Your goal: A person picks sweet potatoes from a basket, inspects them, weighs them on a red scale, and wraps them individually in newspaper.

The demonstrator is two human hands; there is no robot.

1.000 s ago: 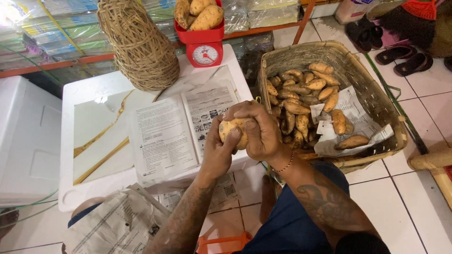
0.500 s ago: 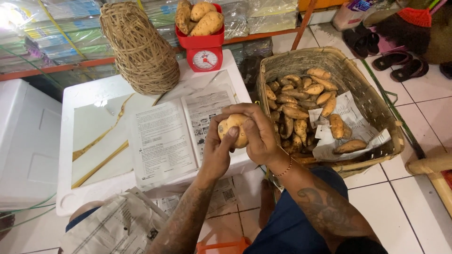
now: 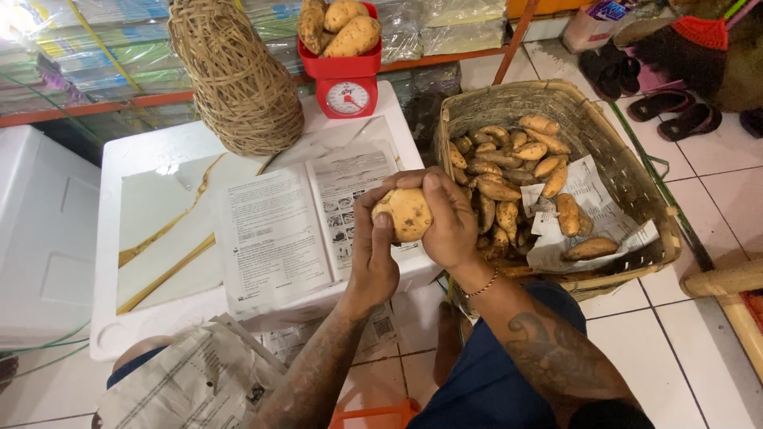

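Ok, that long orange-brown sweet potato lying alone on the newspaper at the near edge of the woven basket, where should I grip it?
Probably across its middle, from above. The orange-brown sweet potato lies flat on the newspaper sheet, apart from the pile, its long sides free. The square woven basket has its wall just beyond, so a low side approach looks blocked.

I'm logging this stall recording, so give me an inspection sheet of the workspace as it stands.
Surface: white foam box lid, printed sheets spread on it.
Job's things: sweet potato held by left hand and right hand.
Clutter: woven basket of sweet potatoes, red scale loaded with more, rattan bundle.
Grippers: both hands closed on the potato.
Cables: nothing seen.
Surroundings: tiled floor, sandals, shelves behind.
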